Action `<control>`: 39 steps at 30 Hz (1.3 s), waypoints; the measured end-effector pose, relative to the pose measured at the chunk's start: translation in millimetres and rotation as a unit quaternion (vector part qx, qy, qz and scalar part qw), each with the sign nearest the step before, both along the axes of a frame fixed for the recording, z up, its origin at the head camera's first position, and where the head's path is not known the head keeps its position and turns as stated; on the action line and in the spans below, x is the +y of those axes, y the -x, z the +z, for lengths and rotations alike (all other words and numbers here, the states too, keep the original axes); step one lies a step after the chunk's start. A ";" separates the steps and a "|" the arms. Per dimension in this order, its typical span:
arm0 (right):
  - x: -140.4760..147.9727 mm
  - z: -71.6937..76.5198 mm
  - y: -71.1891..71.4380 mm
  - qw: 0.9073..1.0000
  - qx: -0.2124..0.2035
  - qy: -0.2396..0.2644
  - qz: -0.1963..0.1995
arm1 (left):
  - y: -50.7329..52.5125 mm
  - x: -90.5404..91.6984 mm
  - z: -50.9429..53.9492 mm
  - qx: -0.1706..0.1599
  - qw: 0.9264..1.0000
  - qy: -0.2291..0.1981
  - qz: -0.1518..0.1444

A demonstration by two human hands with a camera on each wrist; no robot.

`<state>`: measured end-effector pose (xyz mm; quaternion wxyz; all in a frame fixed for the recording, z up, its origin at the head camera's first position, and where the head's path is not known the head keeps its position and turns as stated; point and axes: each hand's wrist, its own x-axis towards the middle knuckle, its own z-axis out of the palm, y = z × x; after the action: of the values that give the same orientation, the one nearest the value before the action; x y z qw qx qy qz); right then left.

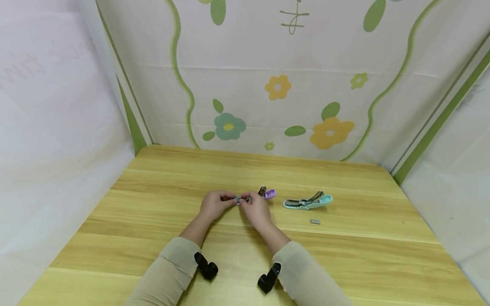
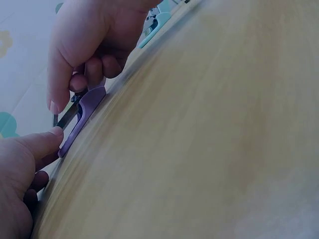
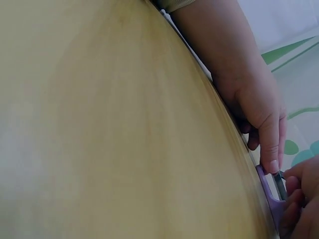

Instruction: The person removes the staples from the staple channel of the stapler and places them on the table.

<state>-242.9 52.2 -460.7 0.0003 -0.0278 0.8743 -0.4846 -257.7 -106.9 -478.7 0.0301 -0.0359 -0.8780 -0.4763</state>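
Note:
A purple stapler (image 1: pixel 270 194) lies opened up on the table, its metal magazine raised at the right end. My left hand (image 1: pixel 213 205) grips its front end, thumb on top, as the left wrist view shows. Over the magazine, my right hand (image 1: pixel 257 210) has its fingertips close to the left thumb. A thin grey piece (image 2: pixel 55 120), seemingly a staple strip, shows at the right fingertips in the left wrist view. The right fingers hide much of the purple stapler (image 3: pixel 264 180) in the right wrist view.
To the right, a mint-green stapler (image 1: pixel 308 202) lies opened on the wooden table (image 1: pixel 153 238). A small grey staple strip (image 1: pixel 315 221) is just in front of it. Flower-printed cloth (image 1: pixel 245 51) walls the back and both sides.

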 end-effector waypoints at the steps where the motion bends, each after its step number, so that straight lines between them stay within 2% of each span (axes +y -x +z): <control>1: -1.0 -0.4 0.3 1.000 0.006 -0.002 -0.005 | 0.1 -0.1 0.0 0.001 1.000 -0.002 0.000; 7: -5.1 -2.3 2.1 0.999 0.026 -0.017 -0.024 | 0.8 -0.4 -1.4 0.001 1.000 0.000 0.000; 15: -3.5 -2.0 4.2 0.998 0.041 -0.049 -0.011 | 1.9 0.3 -2.1 -0.006 1.000 0.001 0.001; 25: 21.4 -1.7 -7.2 1.000 0.017 0.020 0.009 | 1.8 -1.0 -1.7 -0.011 1.000 0.008 0.003; 34: 58.0 -6.4 -19.5 0.999 -0.036 0.003 0.027 | 2.6 -2.0 -3.4 -0.015 1.000 0.012 0.001; 39: 72.3 -8.2 -23.7 0.999 -0.027 -0.037 0.025 | 0.7 -1.2 -0.7 -0.015 1.000 0.012 0.001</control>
<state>-219.2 124.5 -468.9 0.0373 -0.0370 0.8905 -0.4519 -258.4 -108.1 -479.4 0.0165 -0.0283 -0.8839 -0.4665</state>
